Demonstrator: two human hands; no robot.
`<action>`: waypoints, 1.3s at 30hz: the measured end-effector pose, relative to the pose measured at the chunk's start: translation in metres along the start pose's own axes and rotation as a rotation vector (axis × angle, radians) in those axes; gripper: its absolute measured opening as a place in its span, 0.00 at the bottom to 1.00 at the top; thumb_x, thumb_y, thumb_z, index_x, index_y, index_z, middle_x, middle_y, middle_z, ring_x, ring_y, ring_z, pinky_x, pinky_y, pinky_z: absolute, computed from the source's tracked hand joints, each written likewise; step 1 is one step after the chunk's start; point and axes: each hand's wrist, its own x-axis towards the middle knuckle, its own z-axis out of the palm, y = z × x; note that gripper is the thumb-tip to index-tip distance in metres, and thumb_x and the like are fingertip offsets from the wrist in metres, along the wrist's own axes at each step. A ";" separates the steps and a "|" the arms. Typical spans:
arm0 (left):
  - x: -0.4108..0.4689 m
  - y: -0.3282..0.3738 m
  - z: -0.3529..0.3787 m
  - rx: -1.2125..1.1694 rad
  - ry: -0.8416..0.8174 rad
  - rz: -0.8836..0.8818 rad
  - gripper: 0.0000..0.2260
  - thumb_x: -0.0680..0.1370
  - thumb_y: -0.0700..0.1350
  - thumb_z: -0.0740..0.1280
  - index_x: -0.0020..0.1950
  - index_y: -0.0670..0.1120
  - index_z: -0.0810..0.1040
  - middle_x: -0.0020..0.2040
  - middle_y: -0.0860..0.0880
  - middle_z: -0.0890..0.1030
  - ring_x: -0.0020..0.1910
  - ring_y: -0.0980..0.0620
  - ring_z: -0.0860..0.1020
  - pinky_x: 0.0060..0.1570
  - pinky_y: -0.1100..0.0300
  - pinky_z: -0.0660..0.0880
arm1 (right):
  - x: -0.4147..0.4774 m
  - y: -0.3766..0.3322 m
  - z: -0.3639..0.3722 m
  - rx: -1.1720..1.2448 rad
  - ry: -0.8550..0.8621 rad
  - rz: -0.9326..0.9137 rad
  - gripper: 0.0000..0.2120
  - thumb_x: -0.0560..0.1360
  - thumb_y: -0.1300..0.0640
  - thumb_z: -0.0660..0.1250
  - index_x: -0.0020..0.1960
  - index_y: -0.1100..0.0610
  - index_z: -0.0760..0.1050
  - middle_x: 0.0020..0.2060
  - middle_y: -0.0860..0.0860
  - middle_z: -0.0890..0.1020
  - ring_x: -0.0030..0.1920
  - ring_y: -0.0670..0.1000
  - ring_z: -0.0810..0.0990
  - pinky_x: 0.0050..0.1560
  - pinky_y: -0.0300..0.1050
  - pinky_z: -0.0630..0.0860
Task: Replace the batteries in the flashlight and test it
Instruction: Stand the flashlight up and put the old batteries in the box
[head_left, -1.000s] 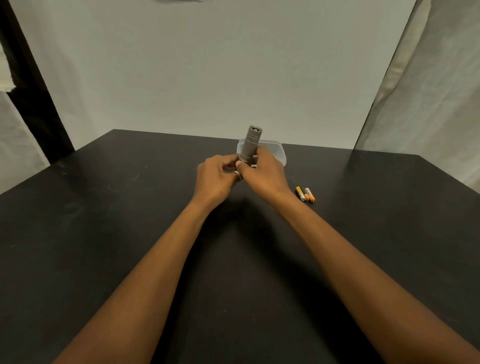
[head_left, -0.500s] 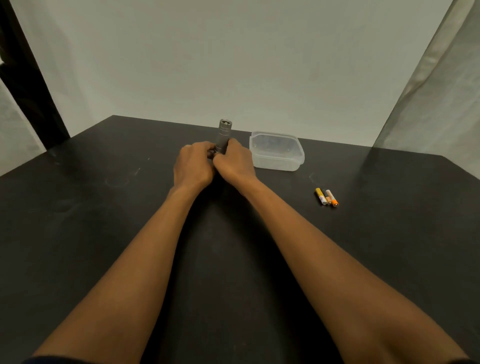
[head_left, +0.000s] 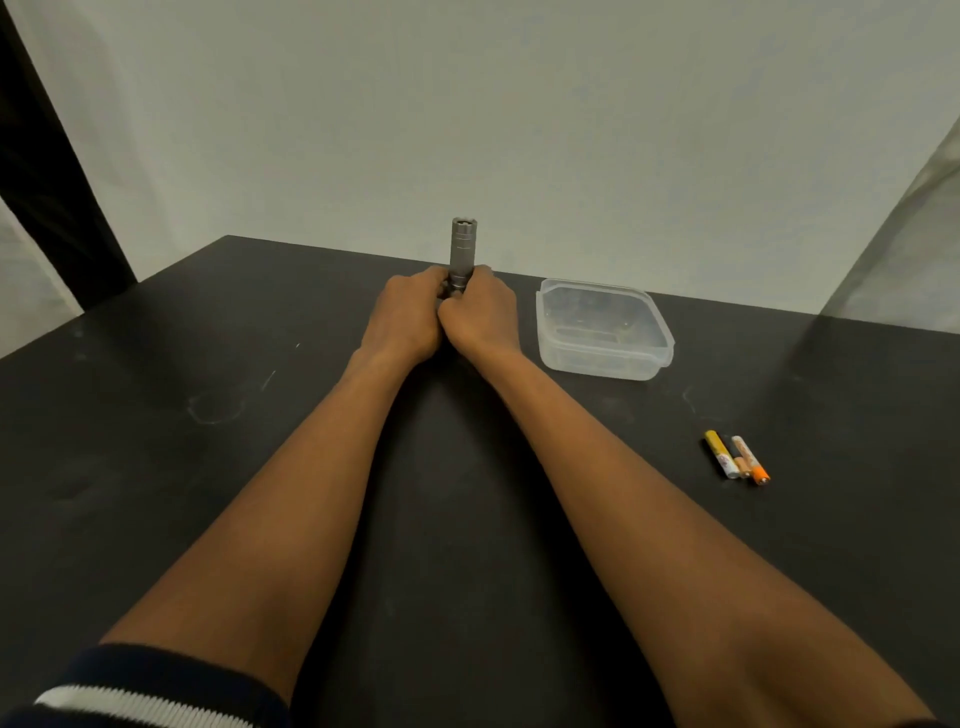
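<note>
Flashlight (head_left: 462, 252) upright, just left of the box (head_left: 597, 364) | I see left hand (head_left: 408, 317) and right hand (head_left: 480, 317) both curled round its base | risk, I judge: grip slips, it topples; loose batteries (head_left: 737, 457) right of box may roll

Grey flashlight (head_left: 463, 250) upright; batteries (head_left: 736, 457) on table.

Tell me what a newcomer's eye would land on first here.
First, the silver flashlight, held upright over the middle of the black table, its lower end gripped by the left hand and right hand together. Next, the clear plastic container just right of the hands, and the loose batteries lying nearer, on the right.
</note>
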 end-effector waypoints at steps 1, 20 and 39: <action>0.007 -0.003 0.002 0.004 -0.001 0.004 0.12 0.81 0.39 0.60 0.61 0.44 0.78 0.49 0.43 0.83 0.44 0.44 0.80 0.48 0.45 0.80 | 0.007 0.001 0.002 0.001 0.000 -0.004 0.13 0.77 0.62 0.65 0.60 0.64 0.75 0.55 0.58 0.81 0.54 0.56 0.79 0.47 0.43 0.70; -0.003 0.000 -0.001 0.127 -0.018 -0.129 0.12 0.79 0.40 0.63 0.62 0.38 0.71 0.53 0.38 0.79 0.51 0.39 0.77 0.42 0.48 0.73 | -0.010 0.006 -0.004 -0.048 -0.019 0.000 0.11 0.80 0.58 0.63 0.60 0.62 0.74 0.56 0.58 0.80 0.57 0.58 0.79 0.52 0.49 0.75; -0.147 0.144 -0.002 -0.060 0.202 0.078 0.07 0.74 0.34 0.67 0.45 0.46 0.75 0.47 0.49 0.74 0.39 0.48 0.75 0.35 0.50 0.74 | -0.155 0.031 -0.148 0.039 0.042 -0.181 0.13 0.79 0.56 0.71 0.62 0.60 0.80 0.55 0.52 0.86 0.55 0.47 0.83 0.58 0.38 0.79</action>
